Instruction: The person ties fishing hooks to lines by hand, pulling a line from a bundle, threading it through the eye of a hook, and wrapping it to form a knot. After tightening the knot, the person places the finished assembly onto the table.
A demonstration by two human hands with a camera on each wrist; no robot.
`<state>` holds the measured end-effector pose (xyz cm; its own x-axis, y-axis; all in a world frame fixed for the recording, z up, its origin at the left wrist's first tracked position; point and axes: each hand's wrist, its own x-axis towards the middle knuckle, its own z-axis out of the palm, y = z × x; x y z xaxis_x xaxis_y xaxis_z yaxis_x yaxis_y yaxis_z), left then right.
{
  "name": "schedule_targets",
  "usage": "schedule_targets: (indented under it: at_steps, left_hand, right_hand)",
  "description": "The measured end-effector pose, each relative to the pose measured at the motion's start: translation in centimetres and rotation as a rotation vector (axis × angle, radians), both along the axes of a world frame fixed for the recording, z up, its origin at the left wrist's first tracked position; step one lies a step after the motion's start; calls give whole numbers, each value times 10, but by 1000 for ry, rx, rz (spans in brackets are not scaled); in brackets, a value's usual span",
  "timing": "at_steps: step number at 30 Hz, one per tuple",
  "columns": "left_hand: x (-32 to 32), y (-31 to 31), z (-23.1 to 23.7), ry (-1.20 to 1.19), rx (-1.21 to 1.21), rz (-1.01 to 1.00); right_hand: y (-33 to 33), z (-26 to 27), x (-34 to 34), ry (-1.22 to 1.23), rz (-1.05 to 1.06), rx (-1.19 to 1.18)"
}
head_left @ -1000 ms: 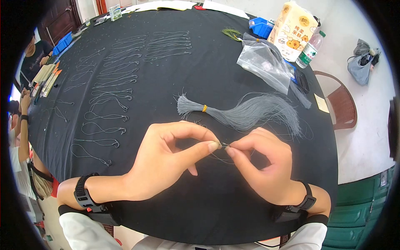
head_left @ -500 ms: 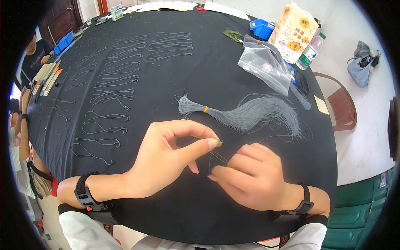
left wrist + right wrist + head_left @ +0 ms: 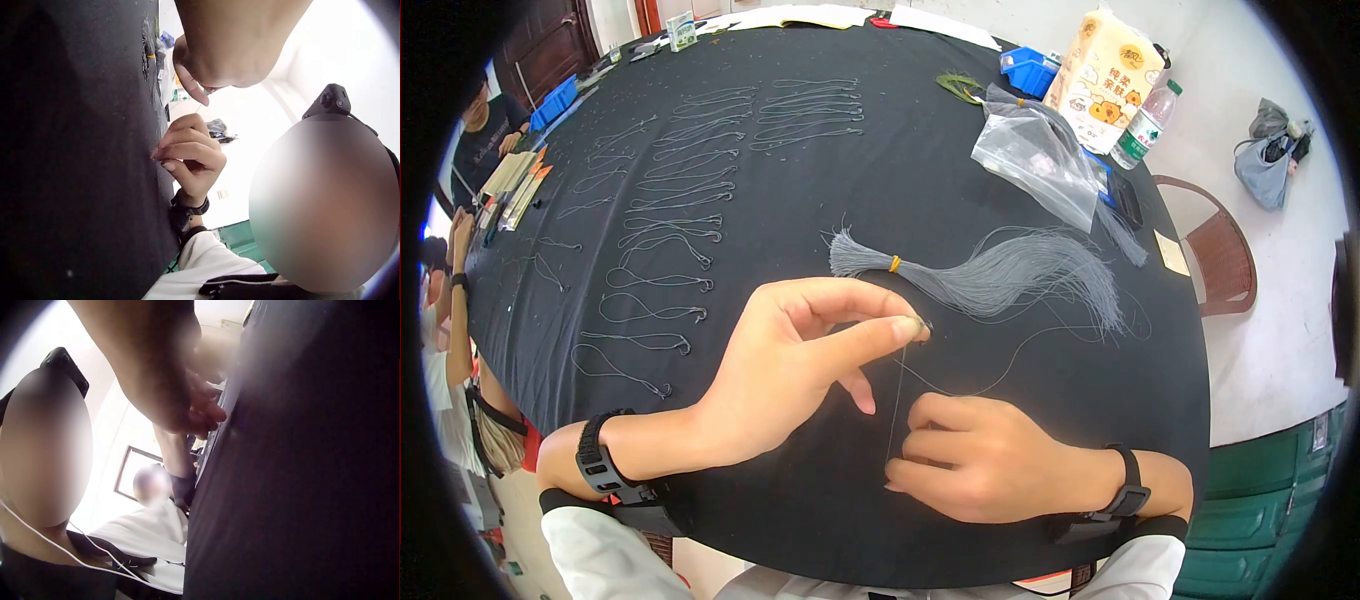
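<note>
In the head view my left hand (image 3: 790, 370) pinches a small dark fishing hook (image 3: 929, 325) between thumb and forefinger, mostly hidden by the fingertips. A thin grey fishing line (image 3: 897, 405) runs down from there, taut, to my right hand (image 3: 980, 455), whose fingertips pinch it low over the black table. Another stretch of line (image 3: 1007, 372) curves off to the right behind the right hand. In the left wrist view the right hand (image 3: 190, 153) has its fingers bent together. Beyond both hands lies a bundle of grey line (image 3: 1000, 270), tied with a yellow band (image 3: 895, 263).
Rows of looped lines with hooks (image 3: 650, 340) lie at the left on the black tablecloth (image 3: 800, 215). A plastic bag (image 3: 1035, 160), a tissue pack (image 3: 1105, 75), a water bottle (image 3: 1147, 125) and a blue bin (image 3: 1028, 68) stand at the back right. Other people sit at the left edge.
My right hand has come away from the left fingertips and moved down toward me, drawing the line straight. The left hand keeps its pinch in nearly the same place.
</note>
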<state>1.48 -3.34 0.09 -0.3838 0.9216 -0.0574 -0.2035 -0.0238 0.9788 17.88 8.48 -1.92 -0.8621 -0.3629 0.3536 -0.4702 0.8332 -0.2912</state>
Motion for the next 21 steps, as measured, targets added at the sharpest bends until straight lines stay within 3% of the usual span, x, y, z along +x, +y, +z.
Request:
schedule_targets:
  at_steps: [5, 12, 17, 19, 21]
  left_hand:
    - [-1, 1, 0, -30, -3, 8]
    - [-1, 1, 1, -52, -5, 1]
    - [1, 0, 3, -49, 23, -30]
    - [1, -1, 3, -56, 27, -39]
    - [1, -1, 3, -80, 25, -53]
  right_hand:
    - [-5, 6, 5, -35, 35, 45]
    - [-11, 17, 5, 372, -187, -82]
    - [6, 13, 7, 224, -461, -688]
    - [7, 12, 3, -39, -491, -1056]
    - [4, 15, -2, -230, -471, -1246]
